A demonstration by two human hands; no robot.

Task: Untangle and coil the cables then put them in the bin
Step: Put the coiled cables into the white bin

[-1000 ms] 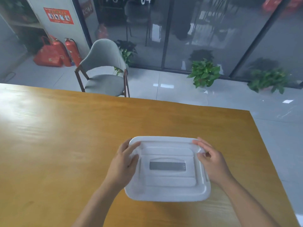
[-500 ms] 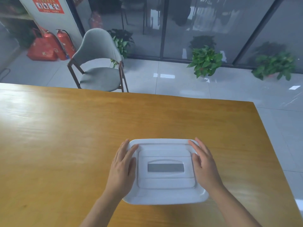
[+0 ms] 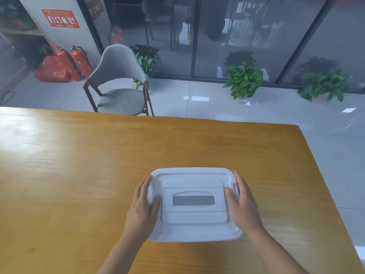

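Note:
A white plastic bin [image 3: 194,230] stands on the wooden table [image 3: 79,175] in front of me, closed by a white lid with a grey handle strip [image 3: 193,200] in its middle. My left hand [image 3: 143,206] lies on the lid's left edge, fingers straight, thumb on top of the lid. On the right edge my right hand [image 3: 244,202] rests the same way, thumb on the lid, fingers along the side. No cables are in view; the lid hides the inside of the bin.
A grey chair [image 3: 120,86] stands beyond the table's far edge. The table's right edge [image 3: 324,184] runs close to the bin. Potted plants [image 3: 244,81] and red fire extinguishers [image 3: 79,62] stand on the tiled floor by the glass wall.
Both hands have slid from the lid's top toward its left and right edges. The view has shifted slightly; the bin has stayed in place.

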